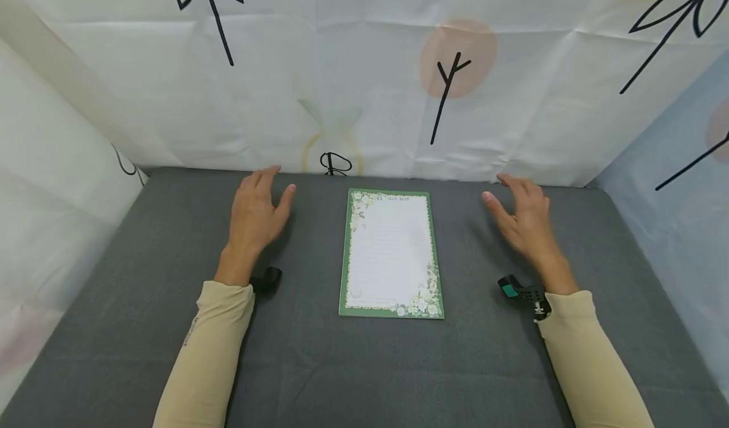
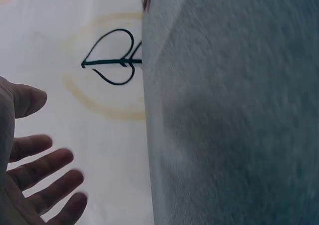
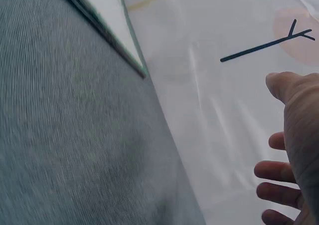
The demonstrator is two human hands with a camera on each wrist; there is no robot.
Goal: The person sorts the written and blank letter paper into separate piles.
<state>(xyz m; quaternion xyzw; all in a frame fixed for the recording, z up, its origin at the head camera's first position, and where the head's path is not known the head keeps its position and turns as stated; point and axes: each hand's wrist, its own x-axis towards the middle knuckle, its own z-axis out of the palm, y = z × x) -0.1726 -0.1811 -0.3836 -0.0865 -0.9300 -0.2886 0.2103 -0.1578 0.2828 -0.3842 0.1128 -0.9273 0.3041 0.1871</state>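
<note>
A notepad (image 1: 390,254) with lined white paper and a green, flower-trimmed border lies flat between my hands in the head view. To its left, apart from it, is my left hand (image 1: 256,209), fingers extended and thumb spread, holding nothing. On the other side my right hand (image 1: 524,219) is likewise spread and holds nothing. The left wrist view shows the separated fingers of the left hand (image 2: 45,170) in front of the white cloth. In the right wrist view, a corner of the notepad (image 3: 107,23) appears beyond the right hand (image 3: 299,135).
A grey cloth-covered table (image 1: 307,377) lies under both arms. Behind its far edge hangs a white curtain (image 1: 376,54) with black plant drawings; more cloth hangs at both sides. Black wrist cameras sit at the left wrist (image 1: 267,280) and the right wrist (image 1: 521,290).
</note>
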